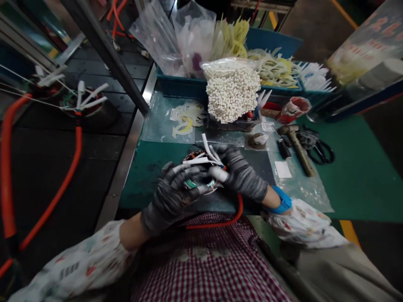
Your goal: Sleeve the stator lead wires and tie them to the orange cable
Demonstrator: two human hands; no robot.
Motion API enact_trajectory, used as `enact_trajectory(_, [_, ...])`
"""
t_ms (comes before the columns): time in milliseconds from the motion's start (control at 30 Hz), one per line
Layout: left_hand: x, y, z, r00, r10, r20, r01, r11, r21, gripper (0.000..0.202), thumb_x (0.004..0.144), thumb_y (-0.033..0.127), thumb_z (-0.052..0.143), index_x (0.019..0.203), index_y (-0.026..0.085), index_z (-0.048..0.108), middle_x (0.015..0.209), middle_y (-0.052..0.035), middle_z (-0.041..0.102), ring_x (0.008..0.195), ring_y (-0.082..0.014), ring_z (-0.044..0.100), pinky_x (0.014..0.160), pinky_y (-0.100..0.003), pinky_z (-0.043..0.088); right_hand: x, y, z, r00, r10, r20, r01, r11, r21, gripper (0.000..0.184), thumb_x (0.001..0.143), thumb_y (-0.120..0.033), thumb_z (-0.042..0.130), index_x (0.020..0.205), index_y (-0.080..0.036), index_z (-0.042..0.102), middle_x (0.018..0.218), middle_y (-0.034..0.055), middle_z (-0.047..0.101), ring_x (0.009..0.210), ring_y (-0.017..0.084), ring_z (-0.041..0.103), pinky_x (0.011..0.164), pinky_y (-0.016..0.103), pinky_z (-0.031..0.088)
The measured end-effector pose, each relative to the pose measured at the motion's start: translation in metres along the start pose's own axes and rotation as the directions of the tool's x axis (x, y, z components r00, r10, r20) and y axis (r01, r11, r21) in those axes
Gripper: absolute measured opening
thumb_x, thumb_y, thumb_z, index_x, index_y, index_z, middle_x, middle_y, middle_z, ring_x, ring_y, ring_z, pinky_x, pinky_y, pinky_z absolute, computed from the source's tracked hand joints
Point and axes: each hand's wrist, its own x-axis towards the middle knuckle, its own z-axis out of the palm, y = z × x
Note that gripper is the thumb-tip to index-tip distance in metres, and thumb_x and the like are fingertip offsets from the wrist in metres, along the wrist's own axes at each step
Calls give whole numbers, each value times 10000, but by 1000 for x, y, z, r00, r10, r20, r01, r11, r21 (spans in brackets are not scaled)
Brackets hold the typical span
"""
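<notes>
Both my hands wear grey knit gloves and close together on a small round wound coil part (pixel 201 178) at the near edge of the green table (pixel 352 176). My left hand (pixel 171 195) wraps its fingers round the part from the left. My right hand (pixel 241 174) pinches its white-sleeved leads (pixel 208 157), which stick up and away from me. An orange cable (pixel 220 222) runs from the part down across my lap. The part itself is mostly hidden by my fingers.
A clear bag of small white pieces (pixel 232 90) stands behind my hands, before blue bins (pixel 270 42) of yellow and white sleeves. A hammer (pixel 297 147), scissors (pixel 319 149) and a tape roll (pixel 256 140) lie to the right. Left, a dark conveyor (pixel 63 138) carries a similar part with an orange cable (pixel 80 105).
</notes>
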Motion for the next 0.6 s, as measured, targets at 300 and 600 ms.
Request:
enact_trajectory(300, [28, -17, -51, 923, 297, 244, -331, 937, 112, 316, 1066, 95, 529, 1070, 270, 793, 1043, 3, 835, 909, -204, 738, 742, -315, 580, 80, 20, 7, 835, -250, 491, 295, 955, -17, 384, 927, -216, 783, 1312, -216, 789, 1274, 85, 787, 1168, 261, 728, 1097, 455, 629])
enact_trajectory(600, [2, -22, -44, 960, 252, 117, -270, 948, 168, 205, 993, 178, 581, 1120, 247, 727, 1193, -31, 848, 1214, -244, 745, 1119, -448, 526, 92, 14, -7, 897, -398, 194, 442, 832, -335, 405, 992, -454, 816, 1339, -249, 778, 1377, 123, 754, 1171, 281, 714, 1065, 469, 597])
